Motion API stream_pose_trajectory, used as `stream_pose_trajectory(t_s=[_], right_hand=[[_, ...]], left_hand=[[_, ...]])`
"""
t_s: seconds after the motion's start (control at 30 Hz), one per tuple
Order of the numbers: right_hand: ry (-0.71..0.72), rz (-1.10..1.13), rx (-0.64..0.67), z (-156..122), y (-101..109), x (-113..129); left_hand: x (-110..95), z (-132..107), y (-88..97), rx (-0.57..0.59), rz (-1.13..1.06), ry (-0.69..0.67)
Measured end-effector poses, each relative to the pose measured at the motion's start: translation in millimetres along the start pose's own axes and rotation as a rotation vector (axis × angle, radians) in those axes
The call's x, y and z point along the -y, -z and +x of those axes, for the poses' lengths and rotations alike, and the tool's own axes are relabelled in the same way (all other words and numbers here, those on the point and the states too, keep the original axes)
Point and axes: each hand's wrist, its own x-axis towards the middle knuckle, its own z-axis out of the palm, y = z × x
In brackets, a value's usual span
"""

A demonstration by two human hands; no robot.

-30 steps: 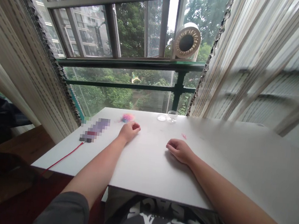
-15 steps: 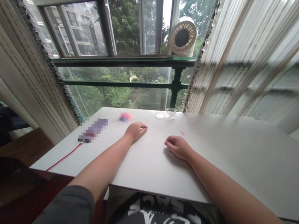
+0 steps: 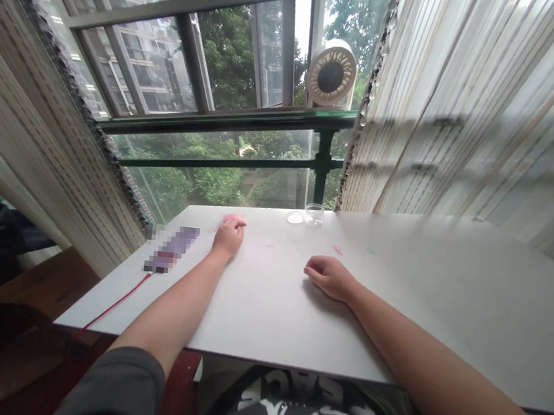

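My left hand is over the near edge of a small heap of pink and multicoloured bits on the white table. Its fingers are curled in; the back of the hand hides most of them and anything in them. My right hand rests on the table with fingers loosely curled and nothing visible in them. Just beyond it lies a small pink piece. A tiny pale piece lies between the hands. At the far edge are a clear round container and a clear lid.
A blurred-out, phone-like object with a red cable lies on the left of the table. A faint bluish piece sits to the right. A white round fan stands by the window, with curtains on both sides.
My left hand has moved left and away from me, from the table's middle to the colourful heap. A tiny pale piece now shows near where it was. My right hand stays in place.
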Motion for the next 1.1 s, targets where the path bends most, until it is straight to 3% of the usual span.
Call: stream_pose_trajectory(t_s=[0.1, 0.23, 0.33, 0.7, 0.97, 1.1], right_hand=[[0.003, 0.017, 0.011, 0.1, 0.6, 0.2], [0.002, 0.043, 0.008, -0.2, 1.6, -0.8], [0.004, 0.042, 0.006, 0.0, 1.5, -2.2], [0.007, 0.014, 0.001, -0.1, 1.1, -2.3], [0.014, 0.01, -0.005, 0.1, 1.4, -0.8], [0.012, 0.023, -0.007, -0.4, 1.5, 0.0]], left_hand=[[2.1, 16.2, 7.3, 0.04, 0.129, -0.057], [-7.4, 33.0, 7.4, 0.238, 0.302, -0.16], [-13.5, 40.3, 2.5, 0.326, 0.392, -0.161], [-12.1, 39.5, -8.2, 0.284, 0.508, -0.034], [0.6, 37.6, -2.1, 0.288, 0.466, -0.138], [4.9, 39.4, 3.7, 0.247, 0.39, -0.114]])
